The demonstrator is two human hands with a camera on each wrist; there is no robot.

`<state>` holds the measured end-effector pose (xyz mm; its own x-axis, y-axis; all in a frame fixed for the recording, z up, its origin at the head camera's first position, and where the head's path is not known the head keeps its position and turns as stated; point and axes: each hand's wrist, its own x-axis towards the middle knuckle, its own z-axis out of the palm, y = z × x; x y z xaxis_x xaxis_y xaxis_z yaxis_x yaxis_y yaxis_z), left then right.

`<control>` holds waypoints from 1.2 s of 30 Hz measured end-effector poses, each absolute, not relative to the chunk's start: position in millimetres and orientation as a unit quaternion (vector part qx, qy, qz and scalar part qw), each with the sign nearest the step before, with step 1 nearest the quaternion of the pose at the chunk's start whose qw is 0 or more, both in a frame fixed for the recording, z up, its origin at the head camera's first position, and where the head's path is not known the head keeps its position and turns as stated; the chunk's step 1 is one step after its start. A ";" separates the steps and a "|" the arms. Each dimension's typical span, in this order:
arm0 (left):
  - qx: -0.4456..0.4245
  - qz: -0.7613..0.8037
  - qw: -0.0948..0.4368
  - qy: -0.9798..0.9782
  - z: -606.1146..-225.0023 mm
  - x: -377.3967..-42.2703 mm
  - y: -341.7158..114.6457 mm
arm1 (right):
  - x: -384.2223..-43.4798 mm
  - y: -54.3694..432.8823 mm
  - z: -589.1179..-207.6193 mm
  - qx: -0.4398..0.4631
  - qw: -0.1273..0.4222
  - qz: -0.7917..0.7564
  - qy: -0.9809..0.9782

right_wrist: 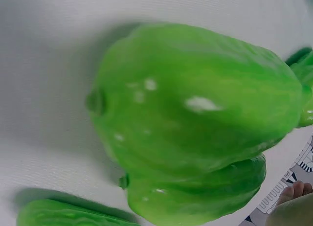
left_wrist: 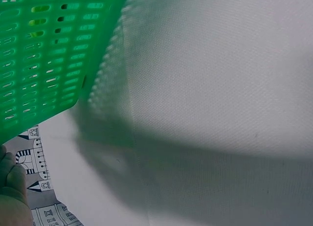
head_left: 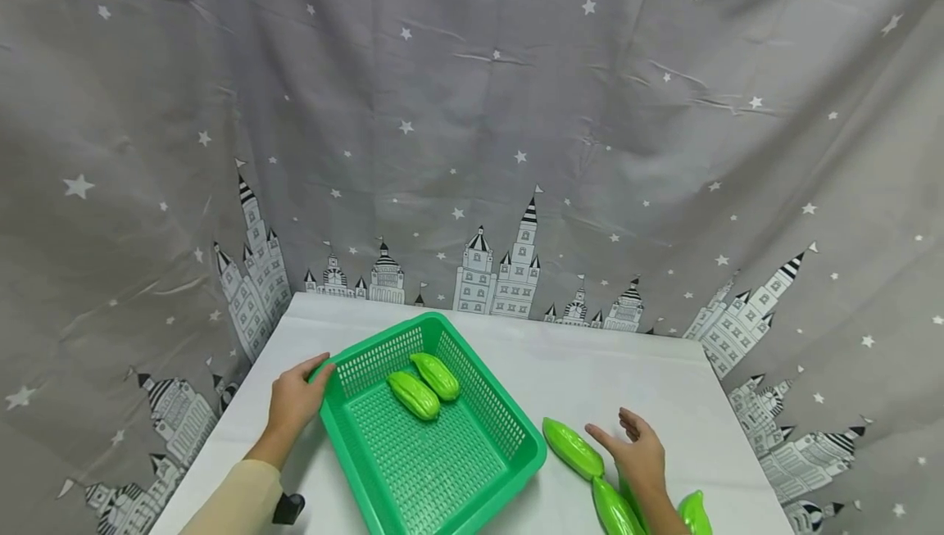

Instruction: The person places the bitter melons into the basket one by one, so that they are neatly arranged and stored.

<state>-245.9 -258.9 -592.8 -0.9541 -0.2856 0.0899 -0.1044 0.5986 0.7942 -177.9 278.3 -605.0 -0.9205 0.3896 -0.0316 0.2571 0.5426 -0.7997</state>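
Observation:
A green plastic basket [head_left: 435,510] with slotted walls sits at the middle of the white table. My left hand [head_left: 297,397] grips its rim at the left corner; in the left wrist view, only part of that hand [left_wrist: 12,192] shows beside the slotted wall [left_wrist: 44,64]. Two glossy green, long ribbed vegetables [head_left: 415,396] lie side by side inside. To the right of the basket, my right hand [head_left: 640,455] hovers with thumb and fingers spread, nothing between them. Beneath it are several more such vegetables [head_left: 572,448], seen close up with stubby stem ends [right_wrist: 195,94] in the right wrist view.
Another green vegetable [head_left: 695,512] lies at the right, beyond my right forearm. A small black object [head_left: 288,509] is by my left sleeve. Behind the white table [head_left: 590,363] hangs a grey curtain [head_left: 457,109] printed with stars and castles.

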 end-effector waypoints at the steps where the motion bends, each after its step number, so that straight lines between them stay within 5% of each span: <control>1: 0.110 -0.434 0.104 -0.888 -592.7 -245.9 -259.0 | -176.7 277.7 -604.8 -0.179 0.072 0.443 -0.875; 36: 0.119 -0.432 0.101 -0.888 -594.6 -246.6 -258.6 | -172.4 277.1 -616.3 -0.057 -0.001 0.416 -0.907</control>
